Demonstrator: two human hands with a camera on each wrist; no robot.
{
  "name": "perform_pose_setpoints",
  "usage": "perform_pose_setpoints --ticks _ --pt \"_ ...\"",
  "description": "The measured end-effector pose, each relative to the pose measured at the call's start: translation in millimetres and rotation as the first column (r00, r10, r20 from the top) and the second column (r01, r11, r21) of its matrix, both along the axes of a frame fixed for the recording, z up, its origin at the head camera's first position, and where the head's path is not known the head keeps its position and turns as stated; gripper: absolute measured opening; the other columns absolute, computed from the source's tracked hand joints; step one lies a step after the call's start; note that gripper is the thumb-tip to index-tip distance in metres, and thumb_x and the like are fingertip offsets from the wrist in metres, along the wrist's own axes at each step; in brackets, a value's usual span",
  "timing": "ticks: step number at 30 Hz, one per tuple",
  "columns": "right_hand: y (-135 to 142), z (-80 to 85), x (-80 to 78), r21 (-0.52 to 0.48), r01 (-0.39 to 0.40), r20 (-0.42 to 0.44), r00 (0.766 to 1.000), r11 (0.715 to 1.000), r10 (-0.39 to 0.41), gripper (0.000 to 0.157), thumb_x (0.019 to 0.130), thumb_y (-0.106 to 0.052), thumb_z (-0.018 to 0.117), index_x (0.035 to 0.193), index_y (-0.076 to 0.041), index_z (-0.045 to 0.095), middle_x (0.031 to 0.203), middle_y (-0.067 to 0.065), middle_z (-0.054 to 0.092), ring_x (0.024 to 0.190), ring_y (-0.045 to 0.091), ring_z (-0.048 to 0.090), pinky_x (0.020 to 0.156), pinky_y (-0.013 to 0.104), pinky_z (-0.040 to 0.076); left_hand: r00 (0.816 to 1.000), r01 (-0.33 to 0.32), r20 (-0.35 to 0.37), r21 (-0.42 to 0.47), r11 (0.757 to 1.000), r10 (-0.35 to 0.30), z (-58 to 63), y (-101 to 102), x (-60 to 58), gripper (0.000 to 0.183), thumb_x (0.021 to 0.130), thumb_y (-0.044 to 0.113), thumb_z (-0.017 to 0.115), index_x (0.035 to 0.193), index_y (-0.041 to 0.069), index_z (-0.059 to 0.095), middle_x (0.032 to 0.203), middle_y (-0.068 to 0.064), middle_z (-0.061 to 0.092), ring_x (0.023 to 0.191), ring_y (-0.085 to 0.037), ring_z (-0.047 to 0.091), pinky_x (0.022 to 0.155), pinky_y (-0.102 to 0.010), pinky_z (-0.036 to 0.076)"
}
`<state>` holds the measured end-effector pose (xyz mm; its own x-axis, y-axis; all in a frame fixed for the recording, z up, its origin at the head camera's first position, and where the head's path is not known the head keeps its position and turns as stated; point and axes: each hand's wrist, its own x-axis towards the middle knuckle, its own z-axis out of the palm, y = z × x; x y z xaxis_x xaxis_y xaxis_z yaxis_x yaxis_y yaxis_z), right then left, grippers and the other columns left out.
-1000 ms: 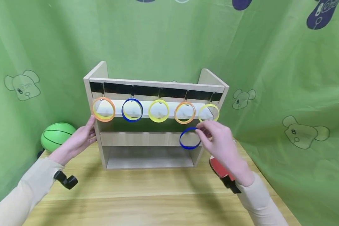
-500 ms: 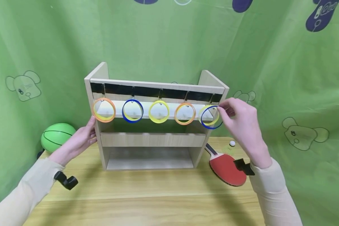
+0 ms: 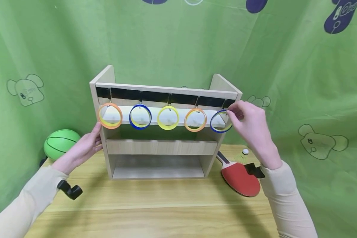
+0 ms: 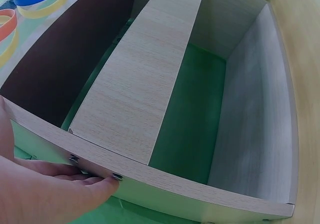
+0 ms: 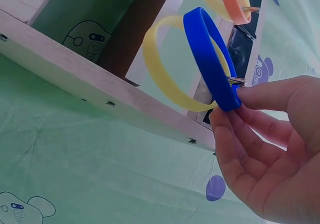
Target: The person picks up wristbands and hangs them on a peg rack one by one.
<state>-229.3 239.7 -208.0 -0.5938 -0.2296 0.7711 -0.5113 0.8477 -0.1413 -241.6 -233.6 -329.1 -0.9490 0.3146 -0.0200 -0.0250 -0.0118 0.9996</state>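
My right hand (image 3: pixel 250 124) pinches a blue ring (image 5: pixel 210 58) between thumb and fingertips at the rightmost hook (image 5: pixel 236 80). Behind the blue ring, a yellow ring (image 5: pixel 162 78) hangs on that hook, and the hook's tip reaches the blue ring's upper edge. My left hand (image 3: pixel 84 148) rests against the left side panel of a small wooden shelf (image 3: pixel 160 147). Its fingers lie along the panel's outer face, with the thumb at the front edge (image 4: pixel 57 134). Further hooks carry an orange ring (image 3: pixel 121 112), another blue ring (image 3: pixel 151 117), a yellow ring (image 3: pixel 168 128) and a second orange ring (image 3: pixel 185 123).
The shelf stands on a wooden table (image 3: pixel 154 205). To its right lie a red table tennis paddle (image 3: pixel 241 180) and a shuttlecock (image 3: pixel 243 155). A green ball (image 3: pixel 60 143) sits at the left. Behind everything hangs a green patterned curtain (image 3: pixel 166 43).
My right hand has carried the blue ring up and right from below the row to the rightmost hook, where it now overlaps the yellow ring. My left hand has stayed at the shelf's side.
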Motion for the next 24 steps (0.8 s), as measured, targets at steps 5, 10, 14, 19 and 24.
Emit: perform_pose_setpoints --ticks 5,10,14,19,24 --pt "0.7 -1.0 -1.0 0.019 0.002 0.018 1.0 1.0 -0.003 0.008 0.092 -0.004 0.065 0.095 0.0 0.071 0.085 0.013 0.072 0.074 0.022 0.066 0.067 0.023 0.055 1.0 0.001 -0.003 -0.021 1.0 -0.001 0.5 -0.8 -0.2 0.094 0.1 0.065 0.022 0.155 -0.004 -0.01 0.163 -0.029 -0.01 0.153 -0.044 -0.007 0.126 -0.058 -0.002" --pt "0.8 -2.4 0.8 0.03 -0.003 0.034 0.999 1.0 0.002 0.009 0.092 -0.001 0.064 0.096 0.001 0.072 0.088 0.016 0.072 0.077 0.026 0.068 0.07 0.043 0.059 1.0 0.003 -0.006 -0.025 1.0 -0.003 0.8 -1.4 -1.2 0.094 0.099 0.066 0.022 0.155 -0.003 -0.01 0.163 -0.029 -0.009 0.153 -0.044 -0.006 0.126 -0.059 -0.002" --pt "1.0 -4.0 2.2 0.035 -0.003 0.044 0.999 0.999 0.002 0.009 0.091 -0.001 0.064 0.097 0.001 0.071 0.091 0.016 0.072 0.078 0.026 0.068 0.07 0.042 0.06 1.0 0.003 -0.007 -0.022 1.0 -0.003 0.8 -1.5 -1.7 0.094 0.1 0.065 0.022 0.155 -0.004 -0.01 0.163 -0.029 -0.008 0.153 -0.044 -0.005 0.126 -0.058 -0.001" --pt "1.3 -6.1 2.9 0.042 -0.006 0.058 0.998 0.999 0.004 0.01 0.092 -0.001 0.064 0.099 0.002 0.071 0.092 0.017 0.073 0.078 0.026 0.069 0.07 0.044 0.061 1.0 0.002 -0.012 -0.026 1.0 -0.003 0.0 -2.6 -2.5 0.094 0.1 0.065 0.022 0.155 -0.004 -0.01 0.163 -0.029 -0.009 0.153 -0.044 -0.005 0.126 -0.058 -0.001" --pt "2.3 -8.3 2.7 0.035 -0.005 0.047 0.999 0.999 0.003 0.01 0.091 -0.001 0.065 0.098 0.001 0.071 0.091 0.015 0.073 0.077 0.024 0.069 0.067 0.031 0.059 1.0 0.003 -0.012 -0.026 1.0 -0.004 -0.5 -2.4 -2.5 0.094 0.099 0.066 0.022 0.155 -0.004 -0.009 0.163 -0.029 -0.008 0.153 -0.044 -0.005 0.126 -0.059 -0.001"
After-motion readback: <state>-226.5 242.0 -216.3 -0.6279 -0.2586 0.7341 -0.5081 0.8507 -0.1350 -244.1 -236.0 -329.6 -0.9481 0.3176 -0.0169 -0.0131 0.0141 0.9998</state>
